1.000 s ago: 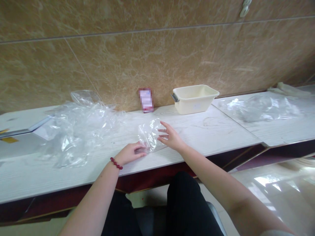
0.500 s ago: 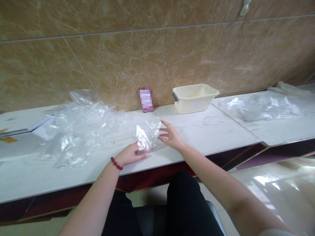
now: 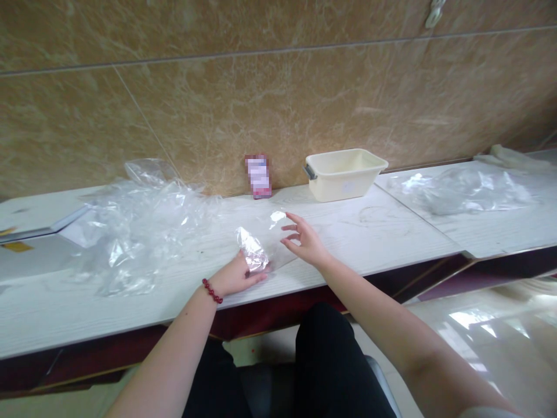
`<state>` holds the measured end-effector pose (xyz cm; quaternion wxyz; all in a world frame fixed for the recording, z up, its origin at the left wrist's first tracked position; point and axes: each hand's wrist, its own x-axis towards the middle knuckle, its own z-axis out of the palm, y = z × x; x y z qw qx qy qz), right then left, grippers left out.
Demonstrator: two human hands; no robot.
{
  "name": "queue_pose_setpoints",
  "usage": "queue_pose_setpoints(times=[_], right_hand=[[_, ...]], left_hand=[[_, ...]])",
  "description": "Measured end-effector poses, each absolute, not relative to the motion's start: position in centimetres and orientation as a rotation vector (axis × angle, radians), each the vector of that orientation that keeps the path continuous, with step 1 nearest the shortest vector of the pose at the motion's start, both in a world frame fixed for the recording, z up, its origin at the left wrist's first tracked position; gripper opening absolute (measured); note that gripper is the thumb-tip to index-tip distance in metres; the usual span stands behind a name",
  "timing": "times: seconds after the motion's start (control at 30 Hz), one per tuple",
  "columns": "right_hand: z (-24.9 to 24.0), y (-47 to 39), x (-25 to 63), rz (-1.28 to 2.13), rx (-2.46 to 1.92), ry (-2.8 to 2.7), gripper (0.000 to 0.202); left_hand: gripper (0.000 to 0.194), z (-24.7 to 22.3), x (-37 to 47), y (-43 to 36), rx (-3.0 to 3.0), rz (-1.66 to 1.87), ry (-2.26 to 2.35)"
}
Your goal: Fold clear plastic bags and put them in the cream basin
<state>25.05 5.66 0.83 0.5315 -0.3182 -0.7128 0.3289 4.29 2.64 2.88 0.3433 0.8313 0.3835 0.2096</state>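
A clear plastic bag [image 3: 255, 251] with bright glints is between my two hands, just above the white tabletop near its front edge. My left hand [image 3: 237, 274], with a red bead bracelet at the wrist, grips the bag's lower left side. Its thumb lies along the near side, and the other fingers are partly hidden by the shiny film. On the other side, my right hand [image 3: 304, 241] has its fingers curved around the bag's right edge, fingertips on the film. Much of the film is see-through, so its outline is hard to make out.
A heap of clear plastic bags [image 3: 143, 226] lies at left, beside an open white box [image 3: 39, 249]. A cream plastic tub [image 3: 342, 186] and a blurred-out red and white packet [image 3: 259, 177] stand by the wall. More clear plastic [image 3: 465, 191] lies at right.
My left hand has shifted slightly right and down, and the bag's glinting side has tilted with it. My right hand has barely moved.
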Motion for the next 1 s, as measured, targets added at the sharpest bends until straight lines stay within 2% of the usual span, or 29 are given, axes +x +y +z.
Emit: queue_pose_setpoints(times=[0.1, 0.3, 0.57, 0.83, 0.93, 1.0], right_hand=[[0.0, 6.2, 25.1, 0.762, -0.898, -1.687, 0.058], [-1.3, 7.1, 25.5, 0.598, -1.187, -1.805, 0.056], [-1.2, 7.0, 25.5, 0.623, -1.226, -1.857, 0.058], [-1.1, 6.9, 25.5, 0.589, -1.185, -1.915, 0.06], [-0.8, 6.8, 25.5, 0.587, -1.206, -1.934, 0.061], [-0.7, 6.8, 25.4, 0.594, -1.223, -1.947, 0.062]], left_hand=[[0.024, 2.5, 4.1, 2.9, 2.158, 0.516, 0.99], [0.027, 2.0, 3.6, 3.4, 2.008, 0.691, 1.205], [0.026, 2.3, 3.2, 3.4, 1.927, 0.674, 1.369], [0.03, 2.1, 4.0, 2.8, 1.418, 0.567, 1.476], [0.037, 2.4, 4.0, 2.7, 1.354, 0.51, 1.494], [0.035, 2.6, 4.0, 2.7, 1.372, 0.469, 1.496]])
